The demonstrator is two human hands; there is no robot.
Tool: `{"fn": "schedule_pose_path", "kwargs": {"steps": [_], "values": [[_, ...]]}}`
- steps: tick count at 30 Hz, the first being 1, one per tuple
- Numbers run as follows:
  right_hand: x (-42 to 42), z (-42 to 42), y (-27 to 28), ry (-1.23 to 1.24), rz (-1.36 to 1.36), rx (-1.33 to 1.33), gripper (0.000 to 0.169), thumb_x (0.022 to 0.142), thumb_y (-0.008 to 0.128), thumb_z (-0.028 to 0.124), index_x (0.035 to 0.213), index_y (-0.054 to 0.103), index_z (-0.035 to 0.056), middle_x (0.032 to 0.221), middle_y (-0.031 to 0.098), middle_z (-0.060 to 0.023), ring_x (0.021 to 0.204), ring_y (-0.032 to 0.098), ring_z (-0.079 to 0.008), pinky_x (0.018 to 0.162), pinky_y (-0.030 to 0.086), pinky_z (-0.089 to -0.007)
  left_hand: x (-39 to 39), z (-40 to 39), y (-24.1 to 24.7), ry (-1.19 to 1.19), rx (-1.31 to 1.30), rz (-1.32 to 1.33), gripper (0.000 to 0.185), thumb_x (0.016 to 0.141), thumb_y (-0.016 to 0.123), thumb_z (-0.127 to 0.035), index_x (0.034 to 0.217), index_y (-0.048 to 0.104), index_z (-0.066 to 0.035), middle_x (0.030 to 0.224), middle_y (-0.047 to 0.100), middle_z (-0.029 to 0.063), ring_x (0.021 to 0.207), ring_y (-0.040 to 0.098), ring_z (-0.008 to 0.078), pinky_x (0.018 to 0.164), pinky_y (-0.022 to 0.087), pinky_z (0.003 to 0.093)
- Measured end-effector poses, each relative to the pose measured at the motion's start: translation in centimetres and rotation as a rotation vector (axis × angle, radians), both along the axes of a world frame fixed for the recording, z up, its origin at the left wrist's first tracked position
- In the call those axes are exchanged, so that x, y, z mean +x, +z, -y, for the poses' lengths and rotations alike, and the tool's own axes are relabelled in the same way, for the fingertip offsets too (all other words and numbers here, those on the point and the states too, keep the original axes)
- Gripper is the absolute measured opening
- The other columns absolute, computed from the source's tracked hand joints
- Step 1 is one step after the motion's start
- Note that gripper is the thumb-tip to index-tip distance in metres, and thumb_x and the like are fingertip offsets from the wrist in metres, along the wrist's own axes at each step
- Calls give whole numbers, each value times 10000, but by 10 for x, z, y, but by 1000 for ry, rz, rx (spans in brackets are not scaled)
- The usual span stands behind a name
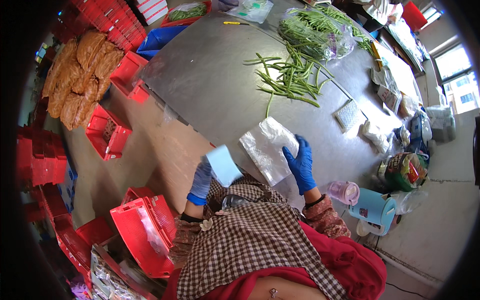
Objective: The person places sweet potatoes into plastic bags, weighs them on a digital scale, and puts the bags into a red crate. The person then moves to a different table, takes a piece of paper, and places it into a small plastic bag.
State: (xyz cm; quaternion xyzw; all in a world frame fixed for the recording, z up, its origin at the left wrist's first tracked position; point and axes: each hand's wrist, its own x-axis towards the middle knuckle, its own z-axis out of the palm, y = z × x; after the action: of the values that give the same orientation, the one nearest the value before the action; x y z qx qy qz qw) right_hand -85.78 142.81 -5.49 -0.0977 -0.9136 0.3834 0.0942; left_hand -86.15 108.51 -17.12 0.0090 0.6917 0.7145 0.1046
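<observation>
My left hand [202, 180], in a blue glove and blurred by motion, holds a pale blue card or pad [224, 165] beside the table's near edge. My right hand [302, 163], also blue-gloved, rests at the right edge of a flat packet of clear plastic bags [267, 148], thumb and fingers apart. The packet lies on the metal table [210, 78], its near corner by my checked apron [247, 240]. Beyond it is a loose pile of green beans [294, 77], with a single bean reaching down to the packet's far edge.
A large clear bag of green beans [315, 33] sits farther back. A yellow cutter [235, 23] lies near the far edge. A silvery pouch [348, 114] is at right, near a pink cup [343, 192] and a blue jug [372, 210]. Red crates [144, 232] stand at left.
</observation>
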Motion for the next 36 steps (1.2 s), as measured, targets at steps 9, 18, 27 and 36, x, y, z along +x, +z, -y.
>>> {"fn": "schedule_pose_path", "kwargs": {"steps": [9,18,27,36], "values": [[-9,9,-60,274,79,489,1013,657,624,628,1418,229,88,1423,212,-262,1329,163,-415,1049,99,-567,-6,-31,92,-9,637,469,447,912,513,-343,1171,497,21,1014,611,99,818,615,176,701,538,322],[-48,0,-32,420,7,355,806,669,722,437,1331,398,110,1397,295,-228,1295,256,-409,1037,231,-501,-9,-56,138,-133,298,132,337,920,502,-188,1183,528,21,1083,619,92,990,588,178,864,463,277],[-35,80,47,379,345,-1165,240,844,618,107,1054,620,-8,977,648,-63,895,585,-120,829,458,-270,-2,-76,159,-384,37,143,339,915,504,-92,1232,477,24,1120,581,92,1018,557,161,905,452,280],[-29,71,65,373,-378,-191,428,666,723,83,1081,622,111,1222,508,-116,1126,474,-288,928,403,-365,4,-91,116,-80,148,146,290,882,527,-51,1167,558,-5,1035,615,43,900,556,107,820,460,247]]}}
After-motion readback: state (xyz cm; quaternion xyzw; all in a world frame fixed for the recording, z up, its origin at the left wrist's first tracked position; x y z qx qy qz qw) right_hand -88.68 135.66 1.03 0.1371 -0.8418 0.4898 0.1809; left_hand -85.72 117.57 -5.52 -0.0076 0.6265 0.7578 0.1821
